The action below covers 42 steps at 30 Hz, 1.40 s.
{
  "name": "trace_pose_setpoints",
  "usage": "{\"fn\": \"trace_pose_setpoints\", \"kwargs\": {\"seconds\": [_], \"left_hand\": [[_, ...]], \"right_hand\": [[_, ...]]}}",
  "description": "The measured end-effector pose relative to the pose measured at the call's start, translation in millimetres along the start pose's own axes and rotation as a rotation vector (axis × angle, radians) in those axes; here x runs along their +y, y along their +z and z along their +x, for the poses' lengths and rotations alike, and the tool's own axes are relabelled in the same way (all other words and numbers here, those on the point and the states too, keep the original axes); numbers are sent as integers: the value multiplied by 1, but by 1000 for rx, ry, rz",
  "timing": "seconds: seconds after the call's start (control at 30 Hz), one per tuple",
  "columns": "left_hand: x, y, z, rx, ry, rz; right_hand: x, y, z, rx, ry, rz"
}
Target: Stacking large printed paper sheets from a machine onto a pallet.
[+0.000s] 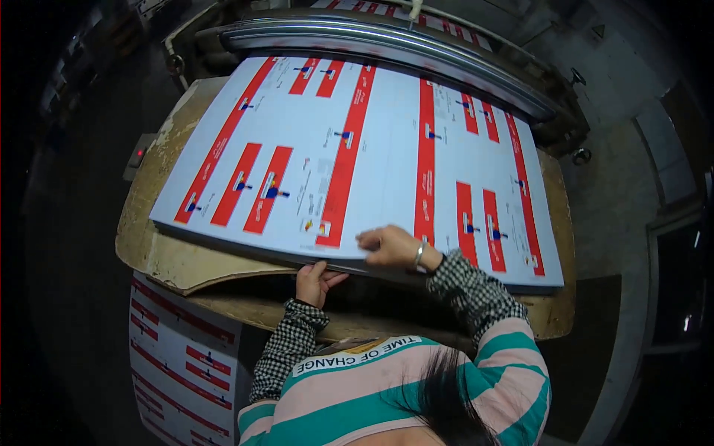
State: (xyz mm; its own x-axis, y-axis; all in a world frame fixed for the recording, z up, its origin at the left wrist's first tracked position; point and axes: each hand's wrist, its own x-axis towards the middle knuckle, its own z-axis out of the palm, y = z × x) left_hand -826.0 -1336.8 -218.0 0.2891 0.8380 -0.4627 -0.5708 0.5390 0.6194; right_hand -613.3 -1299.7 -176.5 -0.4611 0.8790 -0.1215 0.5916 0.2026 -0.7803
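Note:
A thick stack of large white printed sheets with red bands and small blue figures lies on a worn wooden board. At its front edge, near the middle, is my left hand. Its thumb points up at the edge and its fingers stretch to the right just below it. My right hand, with a bracelet at the wrist, rests over the top sheet close to that same edge. Its fingers are curled in and slightly blurred; whatever they pinch, if anything, is hidden. Both forearms wear checked sleeve covers.
Shiny metal rollers of a machine span the stack's far side. The wooden board sticks out at the left, its front edge curved. More printed sheets stand lower at the left. A small handwheel sits at the machine's right.

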Motion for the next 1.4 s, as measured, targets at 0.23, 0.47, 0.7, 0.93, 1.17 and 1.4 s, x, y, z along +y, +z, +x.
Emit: {"fn": "trace_pose_setpoints", "kwargs": {"seconds": [0.23,0.47,0.7,0.93,1.17,1.4], "left_hand": [[-1,3,9,22,21,56],[-2,-14,11,-81,29,103],[-6,1,8,121,12,51],[-8,-6,11,143,34,74],[-4,4,9,58,11,78],[-4,-11,12,17,56,101]], "right_hand": [[24,-5,50,241,97,-218],[-5,11,8,-153,-56,-370],[-36,-33,-4,86,-187,-100],[-15,7,-15,51,-33,-5],[46,-3,40,309,251,-144],[-25,28,14,-182,76,-619]]}}
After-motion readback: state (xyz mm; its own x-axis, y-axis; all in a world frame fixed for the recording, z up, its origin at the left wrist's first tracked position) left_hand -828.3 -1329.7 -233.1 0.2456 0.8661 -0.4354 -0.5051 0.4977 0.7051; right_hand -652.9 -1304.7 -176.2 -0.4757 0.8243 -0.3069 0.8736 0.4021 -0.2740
